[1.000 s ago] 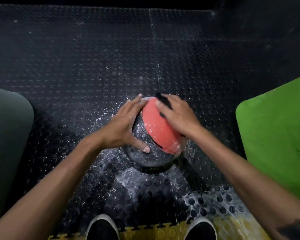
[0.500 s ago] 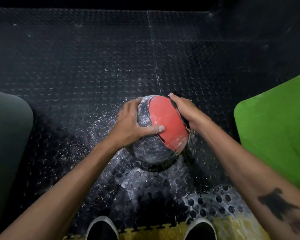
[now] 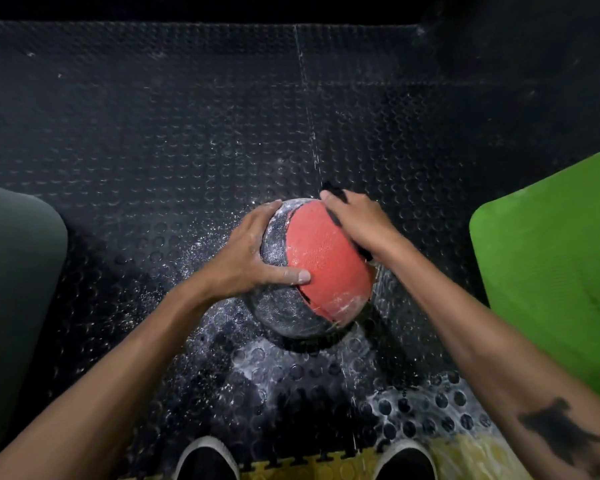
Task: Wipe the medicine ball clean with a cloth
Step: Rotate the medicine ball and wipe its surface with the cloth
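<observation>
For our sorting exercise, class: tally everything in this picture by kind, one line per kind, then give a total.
Medicine ball: 1
Cloth: 1
Hands, left hand and right hand: 2
Shoes, and: 2
Mats, grey mat and green mat: 2
Total: 8

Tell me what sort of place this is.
Probably a gym floor: studded black rubber floor tiles, a red-and-black medicine ball, and a green mat beside it.

Cloth (image 3: pixel 335 216) mostly hidden (under fingers (image 3: pixel 329 199)).
</observation>
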